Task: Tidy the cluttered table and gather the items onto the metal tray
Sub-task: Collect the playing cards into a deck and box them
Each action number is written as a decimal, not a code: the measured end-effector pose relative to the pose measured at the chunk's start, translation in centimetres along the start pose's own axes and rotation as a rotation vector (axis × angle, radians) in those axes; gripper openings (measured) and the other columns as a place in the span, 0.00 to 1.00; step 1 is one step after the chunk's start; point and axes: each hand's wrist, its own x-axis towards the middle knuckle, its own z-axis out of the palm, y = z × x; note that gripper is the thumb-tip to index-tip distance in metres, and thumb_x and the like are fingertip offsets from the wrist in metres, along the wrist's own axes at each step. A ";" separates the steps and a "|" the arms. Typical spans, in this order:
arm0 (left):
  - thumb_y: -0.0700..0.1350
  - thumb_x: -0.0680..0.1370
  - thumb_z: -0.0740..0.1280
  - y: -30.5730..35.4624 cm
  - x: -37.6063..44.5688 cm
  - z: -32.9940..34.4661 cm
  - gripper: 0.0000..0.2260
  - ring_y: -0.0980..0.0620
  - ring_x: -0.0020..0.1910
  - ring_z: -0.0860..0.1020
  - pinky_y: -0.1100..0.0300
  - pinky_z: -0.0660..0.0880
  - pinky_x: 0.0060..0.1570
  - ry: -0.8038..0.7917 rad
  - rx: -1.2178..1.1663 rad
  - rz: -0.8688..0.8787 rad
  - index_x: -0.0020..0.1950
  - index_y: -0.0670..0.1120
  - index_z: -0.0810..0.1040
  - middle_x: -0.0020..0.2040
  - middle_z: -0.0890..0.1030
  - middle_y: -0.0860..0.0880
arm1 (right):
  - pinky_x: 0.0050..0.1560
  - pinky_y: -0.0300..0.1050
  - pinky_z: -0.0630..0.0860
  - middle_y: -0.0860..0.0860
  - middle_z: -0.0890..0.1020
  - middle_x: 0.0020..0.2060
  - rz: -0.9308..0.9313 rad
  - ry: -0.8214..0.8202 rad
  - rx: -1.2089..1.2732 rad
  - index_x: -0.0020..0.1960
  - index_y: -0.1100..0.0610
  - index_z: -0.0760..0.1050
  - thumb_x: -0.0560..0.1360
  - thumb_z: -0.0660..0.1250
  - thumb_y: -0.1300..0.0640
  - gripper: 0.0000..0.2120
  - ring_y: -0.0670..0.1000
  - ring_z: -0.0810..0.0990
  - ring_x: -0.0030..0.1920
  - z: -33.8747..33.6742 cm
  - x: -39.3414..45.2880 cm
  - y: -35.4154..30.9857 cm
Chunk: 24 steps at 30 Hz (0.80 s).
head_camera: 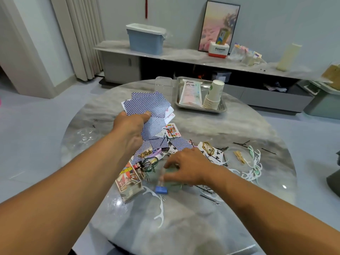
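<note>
My left hand [131,129] grips a loose fan of blue-backed playing cards [147,107] above the table's middle. More cards [172,132] lie scattered below it, some face up. My right hand [185,166] reaches down with curled fingers over the clutter, touching a blurred clear item with a blue binder clip [161,190] beside it; what it pinches is unclear. A card box [128,181] lies left of that hand. The metal tray [200,108] sits at the far side, holding a wipes pack [191,91] and a stack of paper cups [214,94].
Hairpins [241,143], white floss picks [255,162] and a wooden clip [239,156] litter the round marble table [230,126] on the right. A clear box [163,84] stands left of the tray. A low cabinet [184,57] runs behind.
</note>
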 end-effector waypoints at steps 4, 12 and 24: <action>0.31 0.77 0.71 -0.3 0.1 0.4 0.11 0.40 0.53 0.82 0.41 0.79 0.58 -0.006 -0.011 -0.027 0.55 0.43 0.76 0.56 0.83 0.43 | 0.60 0.52 0.76 0.48 0.84 0.58 0.192 0.226 0.207 0.61 0.46 0.82 0.78 0.69 0.41 0.15 0.53 0.80 0.58 -1.4 0.7 1.9; 0.33 0.75 0.73 -1.8 0.1 0.8 0.16 0.40 0.56 0.81 0.43 0.77 0.62 -0.003 0.071 -0.044 0.61 0.41 0.76 0.57 0.83 0.43 | 0.74 0.56 0.67 0.50 0.64 0.79 0.224 -0.217 0.229 0.82 0.46 0.56 0.71 0.76 0.48 0.46 0.56 0.67 0.75 -2.2 2.9 2.8; 0.32 0.76 0.72 -2.1 0.8 0.4 0.16 0.40 0.56 0.81 0.41 0.77 0.62 -0.003 0.101 -0.094 0.61 0.41 0.76 0.58 0.83 0.43 | 0.56 0.49 0.77 0.51 0.85 0.56 0.194 0.095 -0.158 0.69 0.45 0.76 0.78 0.67 0.47 0.19 0.56 0.81 0.55 -1.5 3.1 5.6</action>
